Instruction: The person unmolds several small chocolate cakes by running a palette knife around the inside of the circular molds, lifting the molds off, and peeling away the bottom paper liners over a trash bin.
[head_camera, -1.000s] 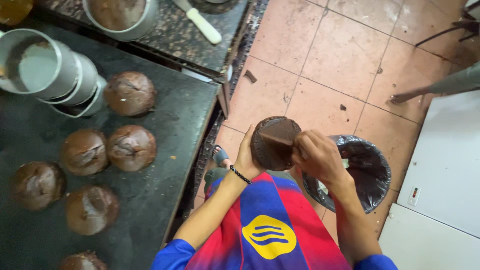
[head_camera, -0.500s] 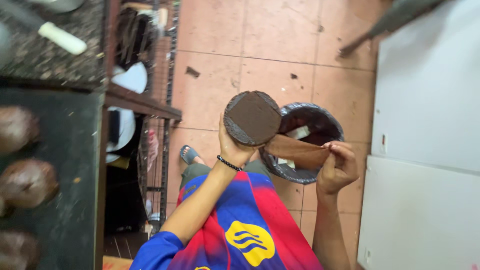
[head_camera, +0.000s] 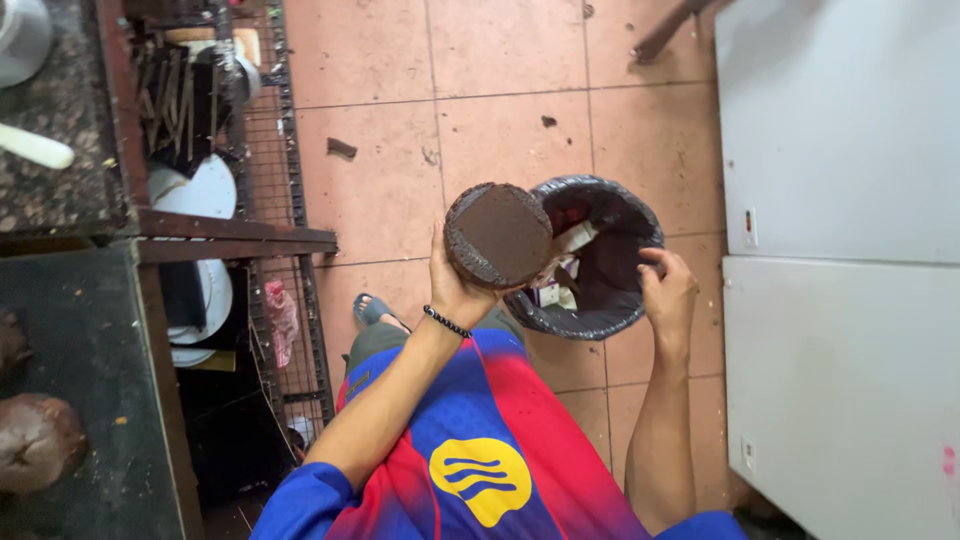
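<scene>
Terracotta floor tiles fill my view; my left hand grips a round brown cake beside the black-lined bin, where my right hand hovers, loosely open.

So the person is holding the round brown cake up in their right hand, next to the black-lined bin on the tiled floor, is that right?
Not quite: in the head view the round brown cake sits in the left hand, not the right. The right hand is empty, at the rim of the black-lined bin on the tiled floor. The rest is right.
</scene>
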